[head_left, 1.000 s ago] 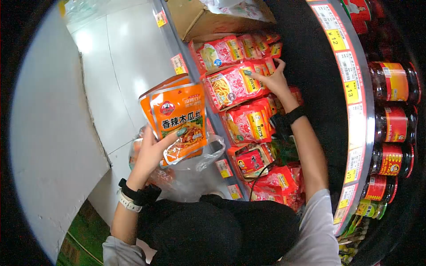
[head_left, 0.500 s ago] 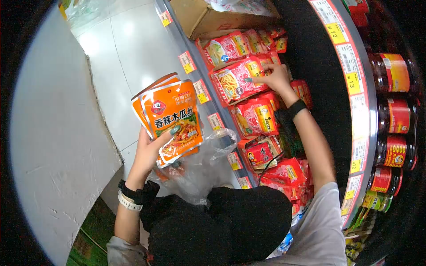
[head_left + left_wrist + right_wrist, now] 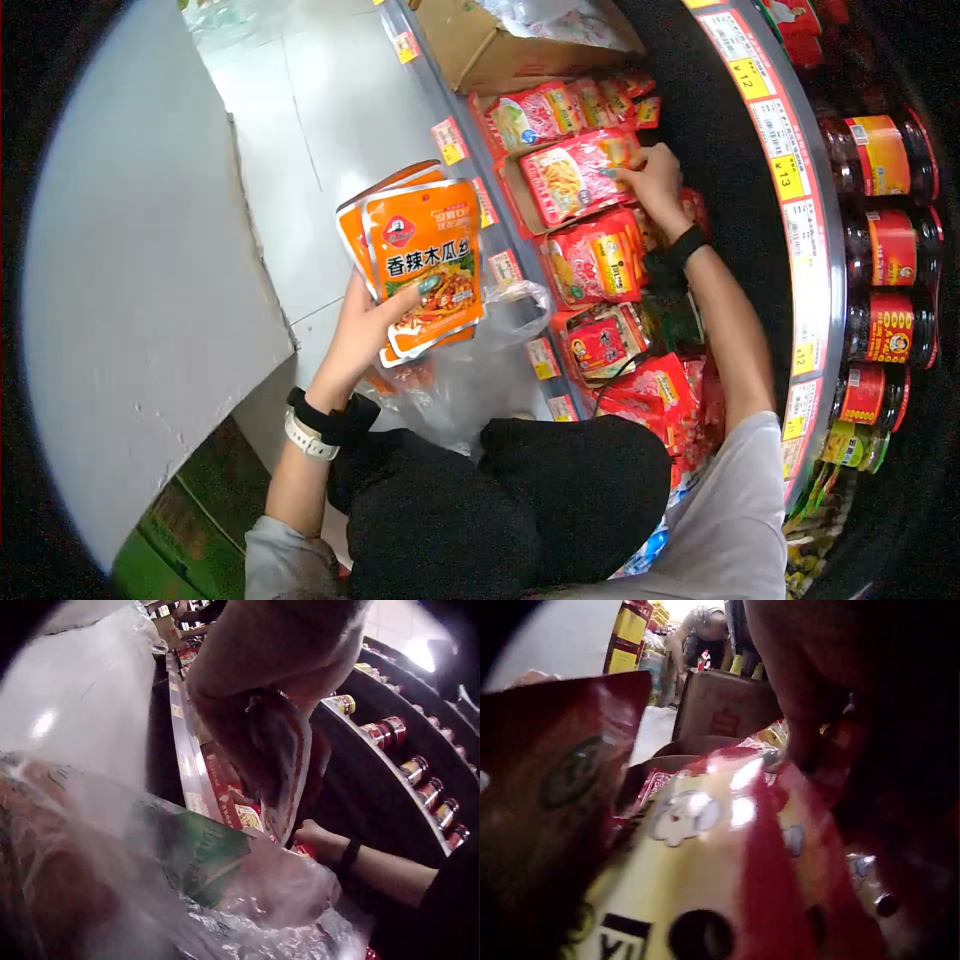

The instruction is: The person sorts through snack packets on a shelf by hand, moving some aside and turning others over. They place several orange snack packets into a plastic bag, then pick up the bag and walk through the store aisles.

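Observation:
In the head view my left hand [image 3: 370, 325] grips several orange packets [image 3: 425, 265] fanned together, thumb on the front one. My right hand [image 3: 655, 185] pinches the upper edge of a red and pink noodle packet [image 3: 565, 180], which stands raised a little from its open carton [image 3: 517, 200] on the shelf. The left wrist view shows the left hand [image 3: 277, 667] around the packets, seen edge-on. In the right wrist view the right hand [image 3: 802, 690] is dark, with its fingertips down among the red packets.
A clear plastic bag [image 3: 450, 390] hangs below the left hand. More red packets [image 3: 595, 262] line the low shelf, with a cardboard box [image 3: 520, 50] at its far end. Jars [image 3: 890, 245] stand on the right shelf. In the right wrist view a person [image 3: 701, 634] bends in the background.
The right hand has closed on the noodle packet and shifted it up and away from the carton's front edge. The left hand still holds the orange packets; the whole view has shifted slightly.

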Action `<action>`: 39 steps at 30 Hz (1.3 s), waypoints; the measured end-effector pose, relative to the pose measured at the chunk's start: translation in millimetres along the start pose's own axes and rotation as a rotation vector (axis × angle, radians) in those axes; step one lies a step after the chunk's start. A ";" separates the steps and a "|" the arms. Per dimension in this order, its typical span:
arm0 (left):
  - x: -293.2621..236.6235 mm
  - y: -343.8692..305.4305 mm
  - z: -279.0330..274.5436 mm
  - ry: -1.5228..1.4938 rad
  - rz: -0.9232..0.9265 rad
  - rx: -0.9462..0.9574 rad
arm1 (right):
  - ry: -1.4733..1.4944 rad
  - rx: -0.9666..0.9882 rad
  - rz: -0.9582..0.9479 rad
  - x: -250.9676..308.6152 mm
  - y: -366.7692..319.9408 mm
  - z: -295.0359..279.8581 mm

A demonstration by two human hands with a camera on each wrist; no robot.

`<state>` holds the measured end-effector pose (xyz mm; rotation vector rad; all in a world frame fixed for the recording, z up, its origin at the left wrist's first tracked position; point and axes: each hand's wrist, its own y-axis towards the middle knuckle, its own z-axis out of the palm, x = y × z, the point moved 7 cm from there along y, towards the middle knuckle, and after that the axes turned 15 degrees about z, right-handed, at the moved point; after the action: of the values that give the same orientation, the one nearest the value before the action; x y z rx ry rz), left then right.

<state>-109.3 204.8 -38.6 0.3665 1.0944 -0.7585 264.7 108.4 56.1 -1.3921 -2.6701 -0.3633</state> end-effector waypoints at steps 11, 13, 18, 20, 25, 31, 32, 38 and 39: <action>9.4 3.3 7.7 0.090 0.012 0.047 | -0.310 -0.093 -0.366 64.5 -40.9 -12.5; 20.8 12.4 6.3 0.149 -0.026 0.138 | -0.273 0.210 -0.710 90.3 -54.8 5.8; 45.1 22.0 28.0 0.084 -0.084 0.332 | -0.404 0.663 -0.881 88.0 -80.5 74.3; 72.5 27.5 34.1 0.160 0.023 0.408 | -0.327 0.770 -0.850 87.4 -89.3 79.6; 55.5 34.7 62.4 0.372 0.277 0.544 | -0.309 0.698 -0.717 89.3 -70.8 79.5; 4.4 43.3 46.3 0.602 0.270 0.616 | -0.360 0.675 -0.542 95.6 -81.0 54.4; -7.3 49.7 46.8 0.646 0.152 0.687 | -0.401 0.674 -0.502 95.2 -80.8 52.9; -51.2 53.0 62.9 0.799 0.364 0.772 | -0.327 0.568 -0.588 99.4 -81.8 43.7; -58.0 53.8 69.7 0.777 0.346 0.817 | -0.338 0.586 -0.591 98.7 -77.2 40.7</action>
<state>-39.4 221.0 38.6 1.6037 1.3358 -0.7362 145.4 154.7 24.7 -0.5207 -3.0313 0.6300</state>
